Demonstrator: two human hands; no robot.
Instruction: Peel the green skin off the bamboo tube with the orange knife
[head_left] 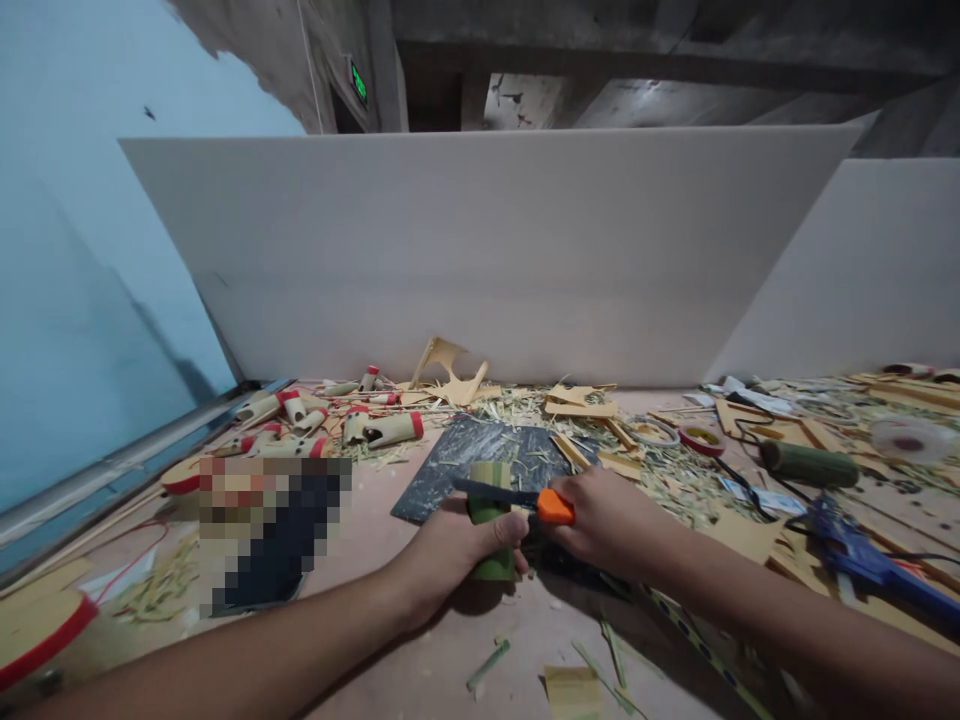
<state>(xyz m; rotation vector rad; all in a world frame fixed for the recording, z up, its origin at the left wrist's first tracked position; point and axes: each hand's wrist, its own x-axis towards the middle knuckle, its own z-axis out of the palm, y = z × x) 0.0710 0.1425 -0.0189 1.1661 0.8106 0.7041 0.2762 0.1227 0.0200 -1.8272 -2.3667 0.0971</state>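
My left hand (pixel 450 550) is wrapped around an upright green bamboo tube (pixel 490 512) standing at the near edge of a dark cutting mat (pixel 480 445). My right hand (pixel 604 515) grips a knife by its orange handle (pixel 556 507). The dark blade (pixel 491 491) lies across the upper part of the tube, pointing left. Both forearms reach in from the bottom of the view.
Bamboo tubes with red tape (pixel 375 428) lie at the left. Flat bamboo pieces and shavings (pixel 581 408) cover the bench beyond the mat. At the right are a tape roll (pixel 701 438), another green tube (pixel 810 464) and a blue glue gun (pixel 862 560). White boards stand behind.
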